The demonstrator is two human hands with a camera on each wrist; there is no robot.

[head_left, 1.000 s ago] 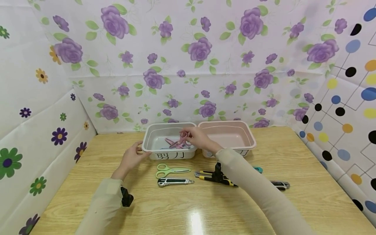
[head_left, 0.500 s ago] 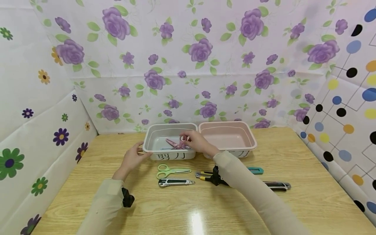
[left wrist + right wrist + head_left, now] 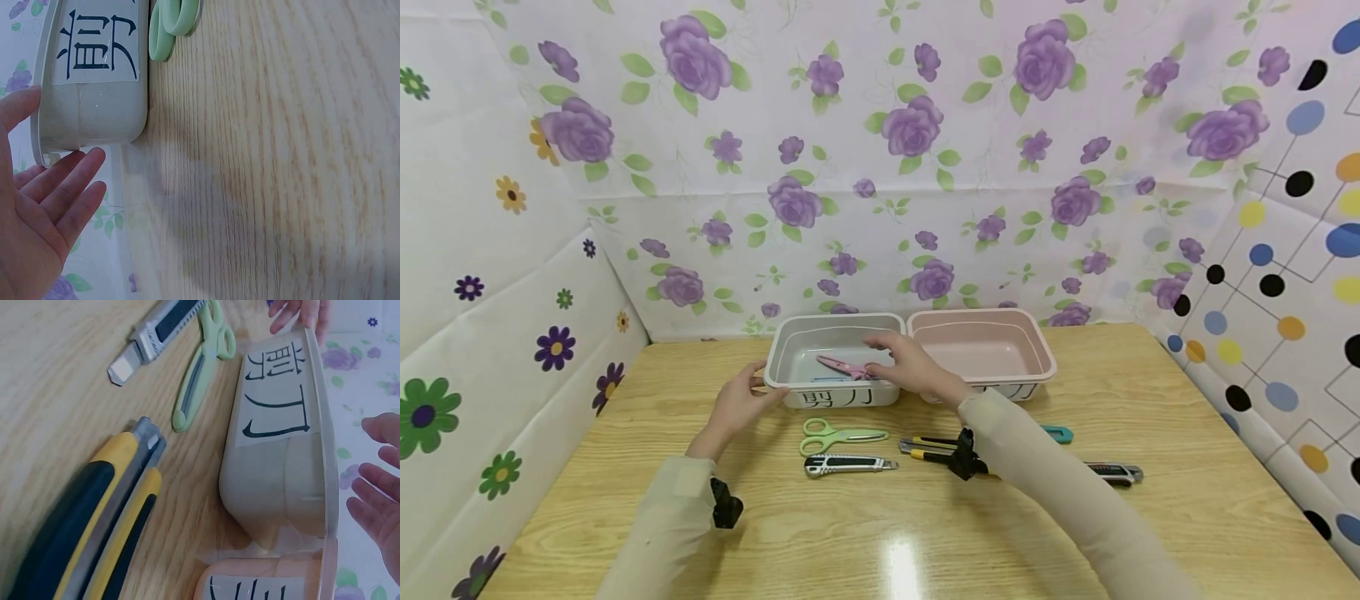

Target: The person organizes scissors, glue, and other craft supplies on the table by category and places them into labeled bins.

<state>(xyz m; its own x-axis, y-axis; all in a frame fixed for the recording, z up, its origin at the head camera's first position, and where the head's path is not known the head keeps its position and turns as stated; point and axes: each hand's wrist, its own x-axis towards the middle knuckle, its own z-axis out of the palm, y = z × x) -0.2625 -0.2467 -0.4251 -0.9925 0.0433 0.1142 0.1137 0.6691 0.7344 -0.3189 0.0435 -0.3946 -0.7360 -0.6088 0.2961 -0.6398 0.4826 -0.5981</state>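
Observation:
My left hand (image 3: 736, 412) grips the left end of a grey plastic bin (image 3: 797, 329), thumb at the rim and fingers against the end wall, as the left wrist view shows. Pink scissors (image 3: 838, 365) lie inside this bin, with something thin and blue beside them. Over the bin's right end is my right hand (image 3: 913, 367), fingers apart and holding nothing; it covers part of the scissors. In the right wrist view the same hand (image 3: 381, 487) shows spread fingers beyond the bin's rim. Black characters mark the bin's front label (image 3: 275, 394).
A pink bin (image 3: 1045, 354) adjoins the grey one on the right. In front lie green scissors (image 3: 850, 435), a silver and black utility knife (image 3: 850, 465) and yellow and black utility knives (image 3: 106, 506). Partly behind my right arm are a teal cutter (image 3: 1060, 434) and a dark utility knife (image 3: 1120, 474).
My right hand has let go of the pink scissors, which dropped lower into the grey bin, and its fingers have spread. The left hand stays on the bin.

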